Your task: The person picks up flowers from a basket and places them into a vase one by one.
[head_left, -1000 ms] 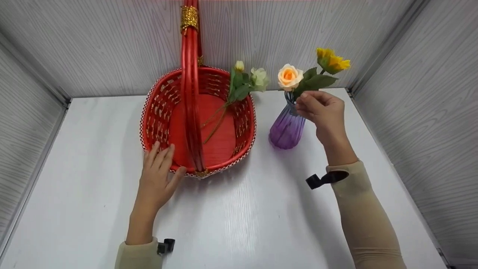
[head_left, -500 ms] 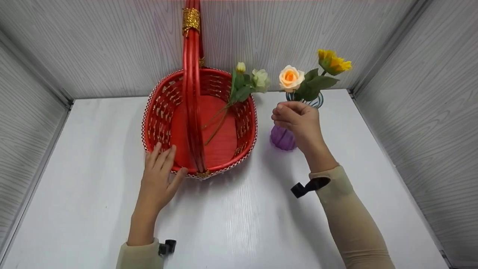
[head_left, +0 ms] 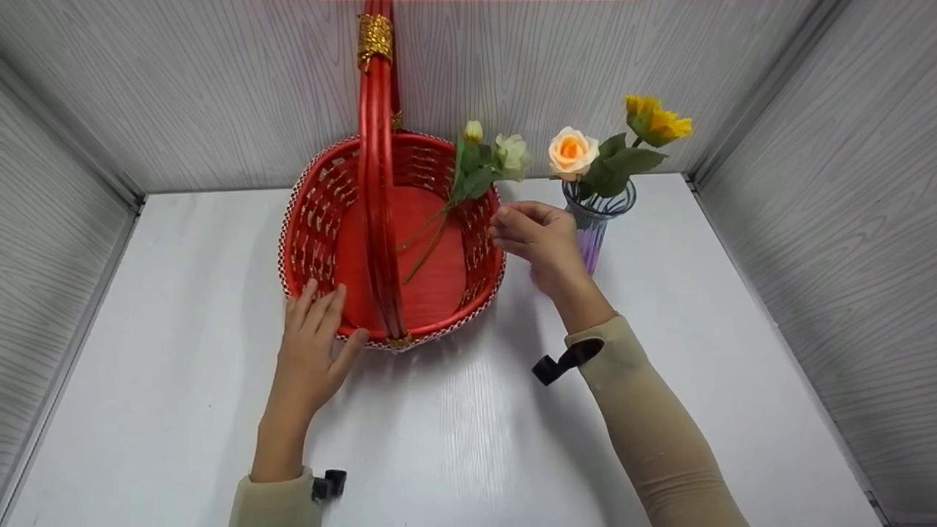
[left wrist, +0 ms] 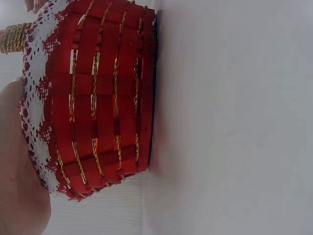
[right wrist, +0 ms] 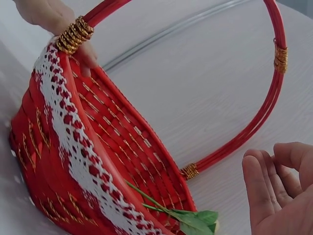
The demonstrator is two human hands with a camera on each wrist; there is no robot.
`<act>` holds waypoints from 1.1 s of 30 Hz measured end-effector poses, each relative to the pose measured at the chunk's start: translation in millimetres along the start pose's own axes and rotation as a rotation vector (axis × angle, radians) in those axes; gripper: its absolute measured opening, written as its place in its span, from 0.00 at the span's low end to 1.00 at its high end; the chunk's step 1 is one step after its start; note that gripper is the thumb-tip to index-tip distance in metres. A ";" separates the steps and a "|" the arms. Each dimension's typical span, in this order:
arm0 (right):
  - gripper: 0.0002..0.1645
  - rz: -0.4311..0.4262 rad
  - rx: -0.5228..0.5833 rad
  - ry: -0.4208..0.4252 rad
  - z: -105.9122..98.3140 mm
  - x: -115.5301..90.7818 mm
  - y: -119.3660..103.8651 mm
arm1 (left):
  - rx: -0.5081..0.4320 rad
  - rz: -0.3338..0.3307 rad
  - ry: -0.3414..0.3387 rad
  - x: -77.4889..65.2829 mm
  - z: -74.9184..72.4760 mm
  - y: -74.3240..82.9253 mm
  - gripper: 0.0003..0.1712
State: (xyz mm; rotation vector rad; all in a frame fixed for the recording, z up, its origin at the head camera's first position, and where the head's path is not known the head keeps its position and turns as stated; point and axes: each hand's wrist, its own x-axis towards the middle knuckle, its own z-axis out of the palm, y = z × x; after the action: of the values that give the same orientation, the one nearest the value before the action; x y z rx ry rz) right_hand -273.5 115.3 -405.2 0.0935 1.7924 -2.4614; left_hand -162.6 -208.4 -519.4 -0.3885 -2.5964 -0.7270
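Note:
My left hand (head_left: 311, 355) rests on the near left rim of a red woven basket (head_left: 430, 300), its spread fingers reaching over the edge and inside. Leaning in the basket is a flower stem with pale blooms (head_left: 512, 155) that poke out past the far right rim. Just right of that rim hovers my right hand (head_left: 540, 240), fingers loosely bent and holding nothing; the right wrist view shows its fingers (right wrist: 259, 188) bare beside the basket handle. Behind this hand stands a blue-purple glass vase (head_left: 591, 241), partly hidden, with a peach rose (head_left: 572, 152) and a yellow flower (head_left: 659, 123) in it.
The basket's tall arched handle (head_left: 377, 183) crosses over its opening. White lace trim (left wrist: 36, 98) runs round the rim. Everything stands on a white table (head_left: 454, 439) with grey wood-grain panels (head_left: 219, 88) at the back and sides.
My right hand has moved left from the vase's mouth toward the basket, uncovering the vase's rim. My left hand stays on the basket, and the flowers keep their places.

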 end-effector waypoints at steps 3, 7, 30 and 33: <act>0.10 0.026 0.009 0.002 8.1 4.5 4.1 | -0.005 0.001 0.005 0.9 0.2 0.3 0.40; 0.08 0.061 0.046 0.012 16.7 10.2 9.4 | -0.005 -0.001 0.001 1.4 -0.3 1.3 0.40; 0.14 0.229 0.270 0.108 66.7 44.1 50.1 | -0.006 -0.007 -0.001 -0.4 -1.7 2.8 0.40; 0.10 0.250 0.321 0.136 72.6 47.8 54.1 | 0.004 0.000 0.012 -0.3 -1.1 2.1 0.40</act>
State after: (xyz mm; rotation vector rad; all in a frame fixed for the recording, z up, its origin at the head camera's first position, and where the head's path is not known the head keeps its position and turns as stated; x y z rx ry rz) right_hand -314.4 27.7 -439.1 0.4876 1.3138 -2.5808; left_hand -161.2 -207.3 -517.8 -0.3815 -2.5865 -0.7222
